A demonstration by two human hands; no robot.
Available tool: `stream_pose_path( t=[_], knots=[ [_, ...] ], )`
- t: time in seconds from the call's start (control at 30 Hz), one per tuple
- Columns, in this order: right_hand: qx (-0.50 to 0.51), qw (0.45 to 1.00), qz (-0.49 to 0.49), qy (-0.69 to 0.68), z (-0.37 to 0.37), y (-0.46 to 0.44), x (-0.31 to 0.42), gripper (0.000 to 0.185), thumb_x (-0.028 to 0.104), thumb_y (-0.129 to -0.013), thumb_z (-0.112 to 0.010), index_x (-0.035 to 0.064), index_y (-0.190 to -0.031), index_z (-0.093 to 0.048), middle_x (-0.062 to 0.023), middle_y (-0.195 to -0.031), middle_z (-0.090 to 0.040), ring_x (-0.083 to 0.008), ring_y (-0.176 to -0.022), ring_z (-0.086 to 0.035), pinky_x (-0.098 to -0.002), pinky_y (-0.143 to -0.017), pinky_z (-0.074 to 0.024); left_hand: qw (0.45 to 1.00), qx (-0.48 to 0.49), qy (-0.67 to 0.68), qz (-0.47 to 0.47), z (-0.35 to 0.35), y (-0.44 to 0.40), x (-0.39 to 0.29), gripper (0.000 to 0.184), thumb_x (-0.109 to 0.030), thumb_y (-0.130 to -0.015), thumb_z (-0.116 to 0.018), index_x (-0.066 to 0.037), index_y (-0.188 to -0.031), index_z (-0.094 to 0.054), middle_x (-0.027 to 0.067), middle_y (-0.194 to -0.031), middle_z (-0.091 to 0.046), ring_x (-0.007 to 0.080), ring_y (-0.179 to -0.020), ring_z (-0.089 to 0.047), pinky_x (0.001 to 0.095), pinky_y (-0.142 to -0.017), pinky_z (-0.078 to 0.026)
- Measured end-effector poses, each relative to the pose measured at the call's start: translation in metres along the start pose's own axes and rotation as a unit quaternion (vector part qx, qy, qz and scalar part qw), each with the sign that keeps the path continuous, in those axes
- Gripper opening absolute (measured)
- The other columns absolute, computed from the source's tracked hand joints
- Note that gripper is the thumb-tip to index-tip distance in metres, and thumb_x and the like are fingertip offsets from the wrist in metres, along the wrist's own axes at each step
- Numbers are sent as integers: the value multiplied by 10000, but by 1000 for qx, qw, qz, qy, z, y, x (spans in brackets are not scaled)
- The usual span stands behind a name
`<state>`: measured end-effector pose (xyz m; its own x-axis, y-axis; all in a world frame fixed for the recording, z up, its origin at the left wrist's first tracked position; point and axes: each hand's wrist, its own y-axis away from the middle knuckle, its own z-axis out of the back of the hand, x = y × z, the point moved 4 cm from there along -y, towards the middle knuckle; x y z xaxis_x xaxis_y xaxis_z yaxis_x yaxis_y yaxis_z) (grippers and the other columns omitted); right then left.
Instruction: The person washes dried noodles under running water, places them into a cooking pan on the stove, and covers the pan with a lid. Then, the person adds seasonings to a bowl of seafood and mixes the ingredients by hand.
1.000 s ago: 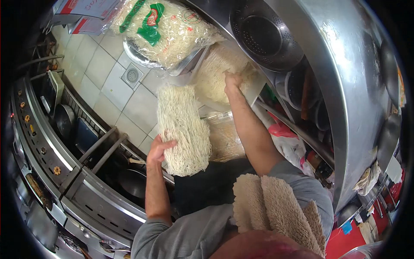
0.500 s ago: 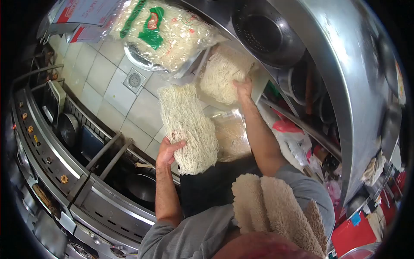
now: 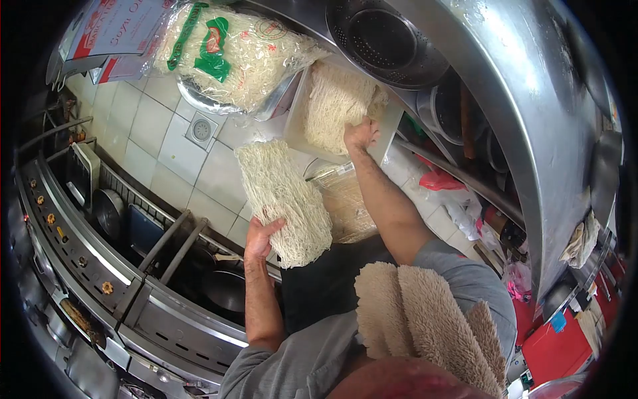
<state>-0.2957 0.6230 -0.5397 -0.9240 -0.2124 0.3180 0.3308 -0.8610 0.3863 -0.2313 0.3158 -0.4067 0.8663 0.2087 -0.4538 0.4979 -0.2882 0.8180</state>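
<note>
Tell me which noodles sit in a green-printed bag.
The noodles in the clear bag at the top left; the slab in the left hand and the batch in the tub are unwrapped.

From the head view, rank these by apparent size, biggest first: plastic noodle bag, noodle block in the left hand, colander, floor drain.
1. Plastic noodle bag
2. Noodle block in the left hand and colander: too alike to rank
3. Floor drain, clearly smallest
</note>
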Motion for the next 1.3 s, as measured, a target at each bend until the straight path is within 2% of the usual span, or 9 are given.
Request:
stream_pose_path(
  t=[0.2,0.27,0.37,0.47,0.7,0.8,0.97,1.17,1.3],
  knots=[
    [113,978,-83,-157,-31,-9,9,643,125,-636,-744,77,-1191,-421,-120,-1114,-484,-309,-1070,-433,-506,-874,-335,1000,-15,1,12,0,-3,5,532,32,-714,-664,28,-1197,-440,134,-1091,-587,231,-965,-589,361,-854,-474],
    [124,922,-77,-358,-43,-9,13,627,84,-646,-728,45,-1185,-409,-138,-1119,-497,-294,-1047,-470,-491,-815,-392,1000,-11,6,14,-4,-2,3,543,29,-714,-667,29,-1204,-432,138,-1102,-581,234,-971,-587,361,-859,-473],
    [238,882,-152,-378,-27,5,29,576,38,-661,-702,-15,-1153,-406,-155,-1074,-538,-278,-964,-537,-441,-753,-460,1000,-8,3,6,-7,-3,0,546,26,-715,-667,27,-1208,-431,139,-1107,-579,235,-975,-586,362,-859,-474],
    [311,796,-30,-519,-32,-12,18,576,-10,-663,-672,-60,-1163,-390,-171,-1013,-571,-270,-882,-576,-394,-726,-496,1000,-28,1,1,-7,0,-5,543,28,-719,-663,24,-1210,-433,137,-1106,-580,238,-980,-584,366,-865,-472],
    [428,712,-150,-536,105,44,13,542,-95,-684,-565,-24,-1204,-430,-161,-1080,-571,-280,-950,-590,-381,-818,-498,1000,-9,20,8,8,-22,5,473,37,-770,-595,40,-1213,-428,156,-1126,-562,260,-1002,-572,381,-883,-468],
    [539,643,-85,-538,140,93,8,569,-74,-690,-590,-21,-1228,-413,-142,-1130,-554,-247,-989,-577,-353,-867,-467,997,-26,64,23,-16,-28,4,458,31,-780,-578,47,-1212,-428,175,-1125,-556,271,-1012,-567,392,-890,-466],
    [633,638,16,-438,153,144,-4,579,-17,-705,-589,-6,-1255,-408,-90,-1132,-556,-175,-1028,-539,-319,-920,-397,985,112,127,18,-39,-28,24,441,-137,-877,-482,37,-1266,-371,179,-1210,-503,299,-1049,-544,414,-908,-450],
    [581,728,162,-325,149,165,-17,620,7,-676,-599,-12,-1261,-393,-97,-1175,-517,-171,-1080,-490,-314,-942,-375,935,93,336,-68,-72,44,8,532,-315,-886,-465,12,-1293,-362,170,-1223,-502,326,-1037,-547,439,-879,-466],
    [507,770,311,-231,163,183,-10,678,48,-668,-616,26,-1293,-356,-105,-1186,-486,-184,-1107,-453,-318,-970,-345,936,46,326,-129,-61,78,27,552,-223,-829,-549,40,-1276,-361,185,-1175,-529,319,-1009,-565,426,-861,-480]
  ],
)
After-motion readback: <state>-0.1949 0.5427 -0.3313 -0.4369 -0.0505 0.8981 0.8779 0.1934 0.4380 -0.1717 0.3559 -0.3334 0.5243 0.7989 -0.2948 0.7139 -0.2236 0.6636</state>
